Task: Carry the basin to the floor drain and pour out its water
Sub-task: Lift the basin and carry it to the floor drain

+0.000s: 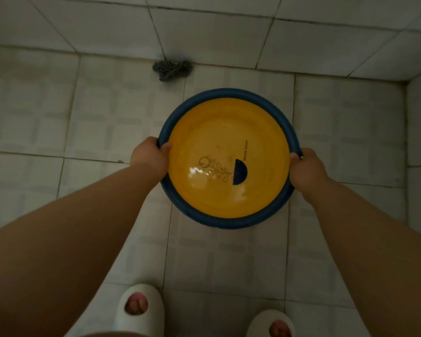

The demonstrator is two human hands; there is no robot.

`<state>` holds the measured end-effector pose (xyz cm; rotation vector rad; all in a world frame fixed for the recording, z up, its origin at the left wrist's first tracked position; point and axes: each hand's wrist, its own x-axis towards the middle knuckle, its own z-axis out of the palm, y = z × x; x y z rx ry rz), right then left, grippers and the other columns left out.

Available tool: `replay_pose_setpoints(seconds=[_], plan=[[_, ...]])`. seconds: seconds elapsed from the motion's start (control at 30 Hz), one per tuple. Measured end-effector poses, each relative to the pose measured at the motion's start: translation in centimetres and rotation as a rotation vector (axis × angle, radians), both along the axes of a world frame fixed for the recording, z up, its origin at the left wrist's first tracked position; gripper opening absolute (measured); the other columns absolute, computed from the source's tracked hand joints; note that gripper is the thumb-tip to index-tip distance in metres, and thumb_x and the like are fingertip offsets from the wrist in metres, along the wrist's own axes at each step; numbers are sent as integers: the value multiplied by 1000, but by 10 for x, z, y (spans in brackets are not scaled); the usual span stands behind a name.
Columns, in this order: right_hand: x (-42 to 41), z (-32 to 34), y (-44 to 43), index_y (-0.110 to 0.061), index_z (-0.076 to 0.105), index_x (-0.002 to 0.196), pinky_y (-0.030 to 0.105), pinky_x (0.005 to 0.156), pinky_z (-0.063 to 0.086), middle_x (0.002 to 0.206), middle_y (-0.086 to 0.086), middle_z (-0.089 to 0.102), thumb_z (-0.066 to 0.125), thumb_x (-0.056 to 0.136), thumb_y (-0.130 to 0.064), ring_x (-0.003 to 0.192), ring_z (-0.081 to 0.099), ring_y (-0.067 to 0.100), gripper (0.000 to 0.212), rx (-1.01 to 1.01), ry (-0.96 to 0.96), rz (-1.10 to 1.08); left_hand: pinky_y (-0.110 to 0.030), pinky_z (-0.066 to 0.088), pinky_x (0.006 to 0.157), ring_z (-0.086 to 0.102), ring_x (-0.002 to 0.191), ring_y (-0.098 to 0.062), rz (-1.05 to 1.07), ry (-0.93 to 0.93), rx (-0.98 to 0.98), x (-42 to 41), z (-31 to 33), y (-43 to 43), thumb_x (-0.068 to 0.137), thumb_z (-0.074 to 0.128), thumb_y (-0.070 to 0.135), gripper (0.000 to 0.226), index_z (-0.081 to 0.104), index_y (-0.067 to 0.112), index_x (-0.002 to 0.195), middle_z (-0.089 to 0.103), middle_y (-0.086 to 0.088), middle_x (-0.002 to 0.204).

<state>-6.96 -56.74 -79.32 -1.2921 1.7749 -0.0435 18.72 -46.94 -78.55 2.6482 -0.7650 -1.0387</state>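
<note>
A round basin (229, 132) with a yellow inside and a dark blue rim is held level above the tiled floor. Clear water lies in it, with a bright glint near its lower left, and a flower drawing and a dark half-circle show on its bottom. My left hand (149, 155) grips the rim on the left side, thumb inside. My right hand (305, 169) grips the rim on the right side in the same way. No floor drain shows in this view.
A dark grey scrubbing pad or rag (171, 68) lies on the floor against the tiled wall beyond the basin. Walls meet in a corner at the right (406, 81). My feet in white slippers (139, 310) stand on the tiles below the basin.
</note>
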Motion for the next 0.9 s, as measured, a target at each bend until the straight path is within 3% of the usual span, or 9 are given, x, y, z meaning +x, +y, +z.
replay_pose_setpoints(seconds=[0.17, 0.33, 0.47, 0.63, 0.7, 0.83, 0.9], plan=[[3, 38, -5, -6, 42, 131, 29, 80, 40, 124, 17, 55, 31, 99, -28, 92, 48, 20, 40, -45, -22, 4, -39, 46, 85, 57, 109, -38, 7, 33, -29, 8, 33, 4, 98, 39, 37, 46, 50, 2, 125, 60, -23, 120], [9, 107, 0, -5, 43, 130, 27, 76, 38, 124, 17, 55, 30, 100, -27, 90, 47, 19, 40, -78, -4, 27, -36, 42, 80, 57, 110, -38, 24, 23, -50, 12, 100, 9, 98, 38, 37, 46, 51, 2, 125, 60, -23, 121], [14, 188, 4, -7, 47, 126, 27, 76, 39, 112, 13, 57, 31, 99, -28, 91, 49, 20, 38, -74, -20, 45, -36, 43, 82, 56, 110, -38, 31, 10, -60, 17, 182, 20, 98, 37, 37, 47, 52, 2, 125, 61, -24, 121], [24, 306, 8, -13, 49, 96, 25, 49, 29, 72, -1, 47, 32, 98, -27, 72, 50, 19, 22, -85, -31, 85, -37, 42, 79, 57, 109, -39, 53, -9, -57, 25, 305, 36, 98, 37, 37, 47, 53, 0, 123, 61, -24, 120], [29, 363, 12, -12, 51, 92, 26, 49, 30, 71, 1, 48, 32, 98, -26, 63, 47, 14, 24, -90, -43, 90, -37, 41, 77, 57, 108, -40, 58, -8, -59, 28, 362, 42, 98, 36, 37, 47, 53, 0, 122, 61, -25, 119], [37, 472, 17, -13, 52, 79, 25, 51, 33, 75, 5, 53, 32, 98, -25, 68, 50, 19, 30, -104, -72, 125, -42, 46, 86, 57, 109, -41, 71, 11, -93, 37, 474, 53, 98, 37, 35, 47, 52, 1, 126, 60, -26, 121], [42, 524, 18, -9, 54, 91, 25, 51, 32, 80, 8, 55, 32, 98, -24, 74, 50, 22, 28, -120, -60, 160, -45, 47, 92, 57, 111, -41, 78, 9, -103, 41, 527, 57, 98, 36, 36, 47, 51, 2, 128, 59, -26, 122]])
